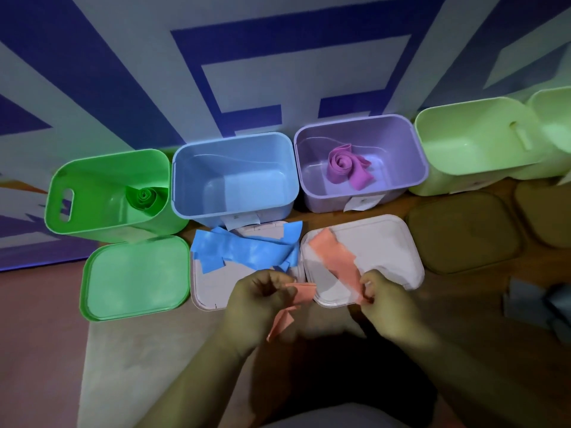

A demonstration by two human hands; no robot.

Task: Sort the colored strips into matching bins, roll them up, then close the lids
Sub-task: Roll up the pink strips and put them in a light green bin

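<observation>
An orange strip [335, 261] is held between both hands: my left hand [262, 299] pinches one end, my right hand [381, 299] the other, above a white lid [386, 242]. Blue strips [247, 250] lie loose on another white lid [213, 288]. Behind stand a green bin [92, 217] with a rolled green strip [145, 196], an empty blue bin [185, 193], a purple bin [401, 168] holding a rolled pink-purple strip [343, 166], and a light green bin [463, 149].
A green lid [136, 279] lies in front of the green bin. Two brown lids [463, 236] rest at the right, below the light green bins. A blue-and-white patterned wall rises behind the bins. Dark objects [553, 307] sit at the far right.
</observation>
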